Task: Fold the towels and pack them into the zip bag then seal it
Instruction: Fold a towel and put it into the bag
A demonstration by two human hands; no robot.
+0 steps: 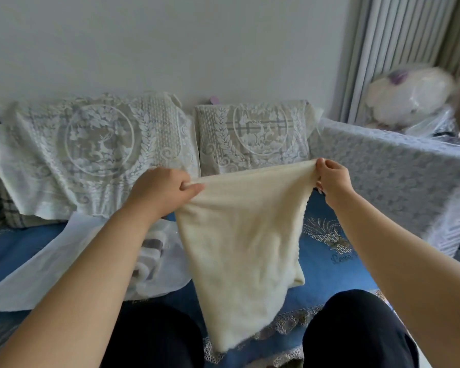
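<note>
- We see a sofa with a blue cover [327, 264] ahead of us, its two back cushions [98, 155] draped in white lace, and a lace-covered armrest [393, 171] on the right.
- A grey curtain [398, 49] hangs at the far right, with a plastic-wrapped white bundle [409, 94] below it.
- Our own left forearm crosses in front of the zip bag [37, 269] and hides part of it.
- The zip bag, translucent white, lies flat on the sofa seat at left; inside it we make out a rolled or folded white towel with grey stripes [150, 258].
- We hold a cream towel [239, 245] up over the seat, between our knees and the cushions.
- Our left hand [162, 189] pinches its upper left corner between thumb and fingers; our right hand [332, 179] pinches the upper right corner.
- The towel's top edge runs left to right, higher on the right; its long axis hangs downward toward us, and the lower end rests on the sofa's front edge.
</note>
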